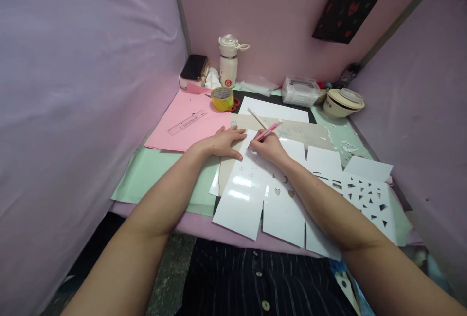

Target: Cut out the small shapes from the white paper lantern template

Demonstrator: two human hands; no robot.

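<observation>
My right hand (pixel 269 148) is closed around a slim pink pen (pixel 268 131), its tip down near the top of a glossy white card sheet (pixel 241 204). Small shapes are drawn in outline on that left panel. Hearts and a crescent are cut out of the middle panel, and many small triangles out of the right one (pixel 368 199). Slits divide the panels at the edges. With fingers spread, my left hand (pixel 226 141) lies flat at the left edge of the card. A white stick (pixel 257 118) lies just beyond my right hand.
Pink paper (pixel 164 136) with a clear ruler (pixel 187 122) lies left. Behind are yellow tape (pixel 222 99), red-handled scissors (pixel 235 105), a white bottle (pixel 228 65), a phone (pixel 194 67), a clear box (pixel 299 92) and a bowl (pixel 341 104). A dark lantern (pixel 350 9) hangs above.
</observation>
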